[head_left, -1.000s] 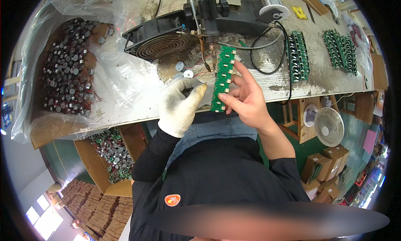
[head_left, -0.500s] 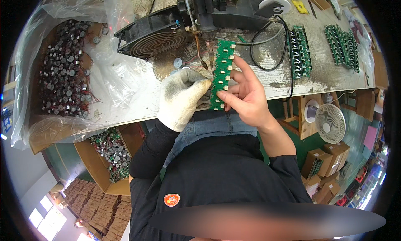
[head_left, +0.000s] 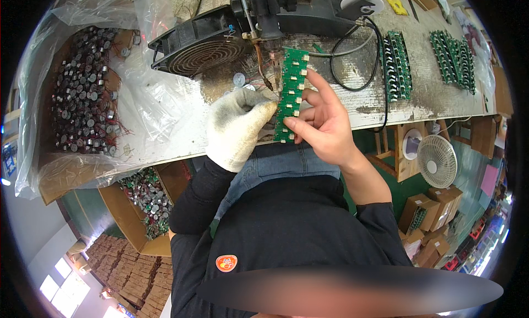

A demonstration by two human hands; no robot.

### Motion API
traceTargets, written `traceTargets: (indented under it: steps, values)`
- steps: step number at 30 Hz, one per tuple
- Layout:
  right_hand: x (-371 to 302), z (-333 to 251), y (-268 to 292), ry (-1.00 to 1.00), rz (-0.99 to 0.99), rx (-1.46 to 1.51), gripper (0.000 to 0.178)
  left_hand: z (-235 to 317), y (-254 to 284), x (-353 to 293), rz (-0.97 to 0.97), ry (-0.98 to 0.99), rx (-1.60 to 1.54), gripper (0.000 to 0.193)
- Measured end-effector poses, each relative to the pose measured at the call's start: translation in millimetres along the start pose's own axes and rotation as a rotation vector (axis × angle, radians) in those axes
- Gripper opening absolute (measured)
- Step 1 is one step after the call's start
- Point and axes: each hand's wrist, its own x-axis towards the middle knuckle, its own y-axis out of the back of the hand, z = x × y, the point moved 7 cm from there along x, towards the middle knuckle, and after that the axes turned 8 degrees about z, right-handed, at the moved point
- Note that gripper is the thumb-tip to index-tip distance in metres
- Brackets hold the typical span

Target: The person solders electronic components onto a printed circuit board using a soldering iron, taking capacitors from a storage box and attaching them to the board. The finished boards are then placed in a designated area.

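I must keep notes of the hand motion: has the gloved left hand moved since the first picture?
Yes. Judged against the black fan, the left hand has moved right, its fingertips now by the left edge of the green board.

White fan (head_left: 437, 161) — brown cartons (head_left: 444, 203) nearby — pink sheet (head_left: 488, 184) farther right

board strip (head_left: 291, 89): green | connectors (head_left: 303, 73): white | left glove (head_left: 237, 130): off-white | fan grille (head_left: 204, 56): concentric rings | shirt (head_left: 308, 224): black

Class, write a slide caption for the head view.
Gloved left hand at the edge of a green circuit board held by the bare right hand.
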Motion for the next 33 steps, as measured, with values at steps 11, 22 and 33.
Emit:
traceTargets:
  steps: [11,22,33]
  values:
    - [-3.8,4.8,2.1,-0.015,0.026,0.013,0.079,-3.4,0.0,1.3,-0.006,-0.054,0.077,0.014]
    - [-5.5,7.1,1.9,-0.041,0.032,-0.011,0.08,5.0,-2.3,1.8,-0.004,-0.108,0.078,0.012]
    - [-7.4,4.1,1.1,-0.034,0.011,0.009,0.08,4.2,-5.4,0.3,0.004,-0.112,0.058,0.012]
